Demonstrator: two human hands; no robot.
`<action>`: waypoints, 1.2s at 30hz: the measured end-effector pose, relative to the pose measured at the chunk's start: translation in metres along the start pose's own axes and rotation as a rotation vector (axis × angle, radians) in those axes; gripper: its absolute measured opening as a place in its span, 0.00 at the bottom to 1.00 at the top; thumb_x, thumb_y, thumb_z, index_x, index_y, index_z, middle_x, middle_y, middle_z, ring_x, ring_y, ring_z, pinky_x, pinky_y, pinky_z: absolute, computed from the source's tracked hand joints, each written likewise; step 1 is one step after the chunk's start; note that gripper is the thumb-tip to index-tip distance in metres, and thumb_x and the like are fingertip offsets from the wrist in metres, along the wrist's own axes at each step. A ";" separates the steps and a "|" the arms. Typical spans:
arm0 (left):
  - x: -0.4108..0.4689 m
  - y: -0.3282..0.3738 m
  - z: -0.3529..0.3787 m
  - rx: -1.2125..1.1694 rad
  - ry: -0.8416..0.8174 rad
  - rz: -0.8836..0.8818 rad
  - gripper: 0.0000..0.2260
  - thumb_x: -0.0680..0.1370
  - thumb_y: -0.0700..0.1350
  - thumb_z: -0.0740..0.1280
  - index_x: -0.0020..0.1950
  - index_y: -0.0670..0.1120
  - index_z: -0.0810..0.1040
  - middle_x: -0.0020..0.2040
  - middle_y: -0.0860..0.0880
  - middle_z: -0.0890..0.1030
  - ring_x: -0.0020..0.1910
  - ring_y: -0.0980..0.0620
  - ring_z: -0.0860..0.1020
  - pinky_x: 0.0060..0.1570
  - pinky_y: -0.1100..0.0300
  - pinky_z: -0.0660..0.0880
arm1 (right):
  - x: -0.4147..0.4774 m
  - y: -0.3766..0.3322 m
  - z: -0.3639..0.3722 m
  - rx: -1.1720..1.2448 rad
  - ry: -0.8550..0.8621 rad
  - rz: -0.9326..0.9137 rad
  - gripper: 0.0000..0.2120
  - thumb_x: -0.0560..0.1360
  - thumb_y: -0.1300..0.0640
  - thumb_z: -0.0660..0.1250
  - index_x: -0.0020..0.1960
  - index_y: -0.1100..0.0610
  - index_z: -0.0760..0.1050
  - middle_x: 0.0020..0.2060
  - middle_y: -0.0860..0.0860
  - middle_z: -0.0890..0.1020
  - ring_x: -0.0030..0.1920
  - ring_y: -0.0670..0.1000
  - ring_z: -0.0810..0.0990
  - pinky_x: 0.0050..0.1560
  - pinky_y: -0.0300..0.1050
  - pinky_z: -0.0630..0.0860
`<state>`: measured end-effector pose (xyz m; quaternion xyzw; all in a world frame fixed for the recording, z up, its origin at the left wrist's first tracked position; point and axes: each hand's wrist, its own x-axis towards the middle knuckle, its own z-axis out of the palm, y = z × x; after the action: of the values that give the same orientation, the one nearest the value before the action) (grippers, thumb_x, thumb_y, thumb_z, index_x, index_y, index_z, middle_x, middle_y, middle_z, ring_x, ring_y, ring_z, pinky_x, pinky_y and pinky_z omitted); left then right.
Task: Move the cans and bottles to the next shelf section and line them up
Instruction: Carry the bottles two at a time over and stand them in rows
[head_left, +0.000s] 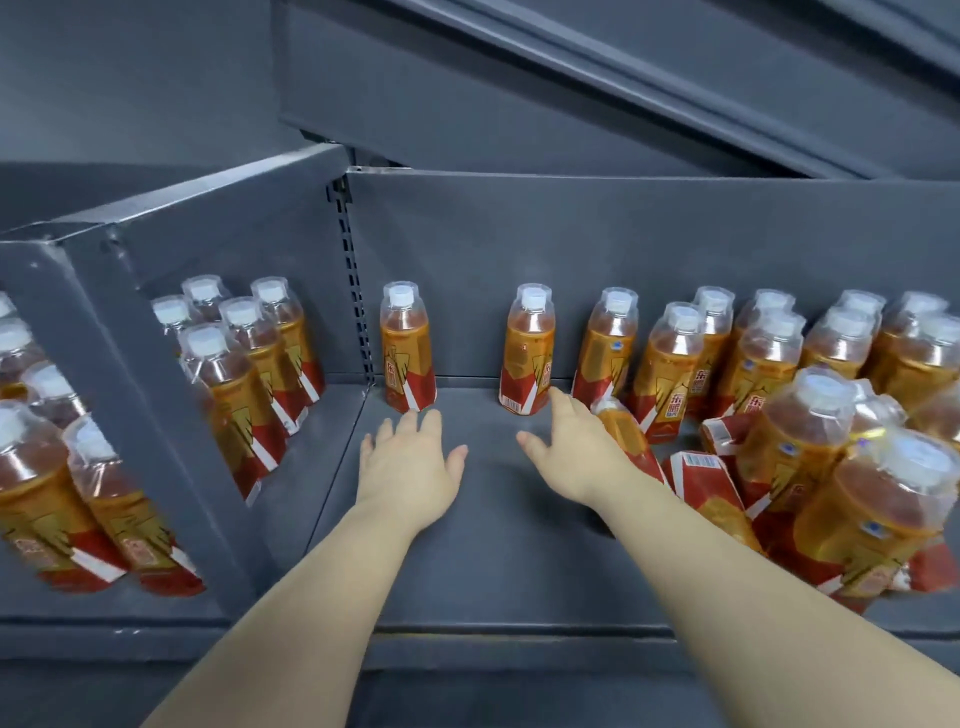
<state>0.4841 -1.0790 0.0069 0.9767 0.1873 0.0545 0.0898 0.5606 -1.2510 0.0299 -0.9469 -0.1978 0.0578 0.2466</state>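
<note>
We see our left hand (410, 462) at mid-frame, its grip wide and empty, fingertips at the foot of one upright bottle (408, 348); our right hand (576, 452), grip likewise wide, lies beside a second bottle (527, 353); more bottles (769, 353) crowd the shelf (493, 545) at right, some toppled.

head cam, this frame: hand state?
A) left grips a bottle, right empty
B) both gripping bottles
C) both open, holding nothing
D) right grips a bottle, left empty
C: the left hand and right hand both show straight, spread fingers, reaching toward the back-left bottle and the next bottle, curled round neither.
</note>
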 end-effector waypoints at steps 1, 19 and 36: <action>0.008 0.000 0.001 -0.009 -0.004 -0.011 0.27 0.83 0.61 0.55 0.78 0.49 0.60 0.77 0.46 0.66 0.76 0.40 0.62 0.75 0.42 0.60 | 0.007 0.000 -0.001 0.015 0.011 0.010 0.36 0.82 0.44 0.62 0.81 0.54 0.48 0.80 0.53 0.58 0.78 0.56 0.59 0.76 0.52 0.63; 0.132 -0.021 0.029 -0.689 0.240 -0.503 0.38 0.78 0.54 0.70 0.79 0.43 0.52 0.71 0.40 0.70 0.67 0.37 0.72 0.63 0.40 0.74 | 0.127 0.004 0.026 0.460 0.218 0.250 0.43 0.74 0.48 0.74 0.78 0.59 0.54 0.71 0.56 0.70 0.68 0.59 0.72 0.68 0.58 0.71; 0.153 -0.021 0.033 -0.741 0.291 -0.474 0.39 0.68 0.58 0.78 0.71 0.46 0.64 0.65 0.42 0.71 0.65 0.39 0.72 0.63 0.44 0.73 | 0.143 0.001 0.042 0.385 0.326 0.297 0.39 0.67 0.40 0.77 0.68 0.54 0.62 0.62 0.54 0.73 0.62 0.59 0.73 0.61 0.58 0.75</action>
<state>0.6226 -1.0073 -0.0185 0.7912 0.3839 0.2323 0.4155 0.6831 -1.1755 -0.0085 -0.8982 0.0000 -0.0234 0.4390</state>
